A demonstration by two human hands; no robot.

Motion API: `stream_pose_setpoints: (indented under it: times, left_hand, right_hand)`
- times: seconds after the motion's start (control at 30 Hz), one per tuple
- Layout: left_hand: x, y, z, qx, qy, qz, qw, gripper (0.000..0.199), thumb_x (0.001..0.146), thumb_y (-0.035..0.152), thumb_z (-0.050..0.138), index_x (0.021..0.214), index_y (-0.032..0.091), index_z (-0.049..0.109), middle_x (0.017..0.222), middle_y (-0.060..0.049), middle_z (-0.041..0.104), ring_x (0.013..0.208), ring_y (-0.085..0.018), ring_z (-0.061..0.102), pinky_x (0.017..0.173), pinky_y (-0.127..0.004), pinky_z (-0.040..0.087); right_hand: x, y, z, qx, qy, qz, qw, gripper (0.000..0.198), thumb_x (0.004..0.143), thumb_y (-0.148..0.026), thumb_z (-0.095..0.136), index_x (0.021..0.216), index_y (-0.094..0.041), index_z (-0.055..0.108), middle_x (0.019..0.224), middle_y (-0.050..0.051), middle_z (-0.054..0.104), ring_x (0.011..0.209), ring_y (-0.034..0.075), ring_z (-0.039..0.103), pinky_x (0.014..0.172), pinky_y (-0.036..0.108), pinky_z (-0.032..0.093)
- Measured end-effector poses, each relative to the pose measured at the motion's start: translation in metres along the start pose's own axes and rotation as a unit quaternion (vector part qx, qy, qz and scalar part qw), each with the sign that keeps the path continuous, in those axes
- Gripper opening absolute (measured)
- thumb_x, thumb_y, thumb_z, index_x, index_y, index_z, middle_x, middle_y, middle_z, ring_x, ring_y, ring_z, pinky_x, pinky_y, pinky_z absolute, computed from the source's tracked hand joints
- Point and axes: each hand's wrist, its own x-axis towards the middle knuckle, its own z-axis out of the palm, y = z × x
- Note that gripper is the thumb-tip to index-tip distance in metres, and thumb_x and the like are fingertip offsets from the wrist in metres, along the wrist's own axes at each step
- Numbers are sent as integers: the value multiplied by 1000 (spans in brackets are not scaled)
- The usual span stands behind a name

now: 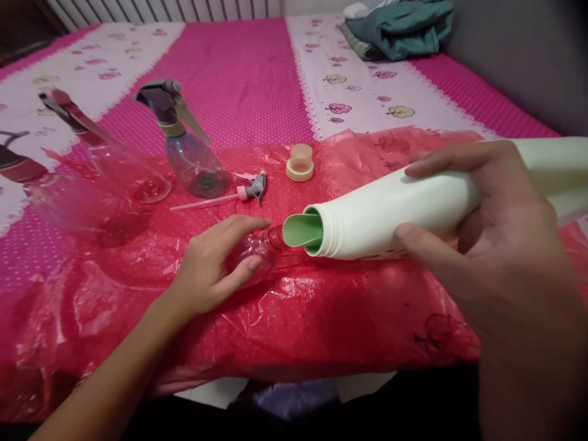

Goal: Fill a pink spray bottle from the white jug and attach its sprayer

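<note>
Left hand (215, 263) wrapped round the clear spray bottle body (261, 246), thumb and fingers closed on it, on the red plastic sheet (298, 318). Right hand (496, 226) gripped the pale green pouring bottle (390, 208), tipped nearly horizontal, its green spout (301, 231) at the clear bottle's neck; contact: couldn't tell. Detached trigger sprayer (252, 188) and yellowish cap (301, 164) lay beyond, on the sheet.

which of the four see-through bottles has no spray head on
The bottle held by the left hand: its neck is bare, while the other three bottles wear theirs.
</note>
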Motion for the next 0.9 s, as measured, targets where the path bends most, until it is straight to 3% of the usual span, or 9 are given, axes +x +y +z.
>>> stream_pose_setpoints:
  times: [0.1, 0.3, 0.57, 0.77, 0.9]
  left_hand:
    - [0, 0, 1, -3, 1, -2, 1000, 35, 113, 44, 54, 140, 25, 65, 135, -8, 78, 119, -30, 78, 101, -42, 60]
    - [1, 1, 1, -10, 2, -3, 1000, 35, 111, 42, 56, 140, 25, 66, 135, -8, 78, 118, -32, 77, 99, -43, 59]
    - [1, 2, 0, -10, 2, -6, 1000, 34, 112, 44, 54, 138, 25, 66, 133, -9, 79, 117, -32, 78, 99, -45, 60]
    - [-6, -7, 8, -56, 31, -25, 998, 48, 107, 44, 64, 150, 29, 49, 138, -10, 77, 124, -36, 78, 103, -54, 62]
    - [-12, -13, 14, -102, 54, -31, 993, 48, 104, 39, 70, 142, 33, 43, 136, -10, 76, 126, -37, 77, 104, -58, 61]
  right_hand:
    - [0, 2, 0, 12, -3, 9, 1000, 43, 79, -30, 77, 120, -32, 68, 124, -2, 68, 94, 16, 63, 69, 31, 49]
    - [1, 4, 1, 1, 9, 7, 1000, 42, 80, -33, 80, 120, -32, 69, 128, -1, 69, 100, 19, 64, 84, 36, 54]
    - [0, 4, 3, -9, 21, -2, 1000, 38, 81, -34, 80, 118, -31, 70, 126, 1, 69, 99, 19, 63, 77, 35, 54]
    - [0, 3, 1, -21, 26, 10, 999, 39, 78, -37, 80, 117, -31, 72, 122, 0, 68, 89, 17, 60, 78, 36, 54]
    - [1, 3, 1, -22, 31, 13, 999, 40, 77, -37, 81, 116, -32, 72, 119, 1, 67, 86, 16, 56, 80, 37, 56]
